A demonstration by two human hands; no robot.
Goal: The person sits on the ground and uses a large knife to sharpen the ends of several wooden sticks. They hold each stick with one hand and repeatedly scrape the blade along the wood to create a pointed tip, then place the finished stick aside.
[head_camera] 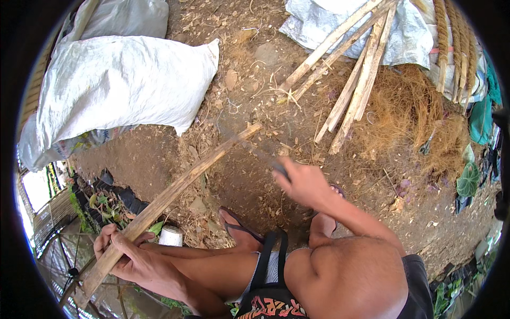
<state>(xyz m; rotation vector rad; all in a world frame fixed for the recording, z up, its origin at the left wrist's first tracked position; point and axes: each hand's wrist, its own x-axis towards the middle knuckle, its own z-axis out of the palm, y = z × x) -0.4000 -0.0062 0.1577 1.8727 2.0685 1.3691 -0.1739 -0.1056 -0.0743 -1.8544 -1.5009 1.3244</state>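
My left hand (129,255) grips a long, roughly split wooden pole (187,177) near its lower end, at the lower left. The pole slants up and to the right, its far tip above the bare soil. In my right hand (306,181) is a tool with a dark handle (281,170), probably a knife. Its thin blade is blurred by motion and points up and left towards the pole's far end. Whether the blade touches the wood I cannot tell.
Several split wooden poles (358,89) lean on a silver tarp (406,36) at upper right, beside brown fibre (410,103) and rope-wrapped sticks (454,48). A stuffed white sack (123,83) lies upper left. A white cup (171,236) stands near my left foot (239,227).
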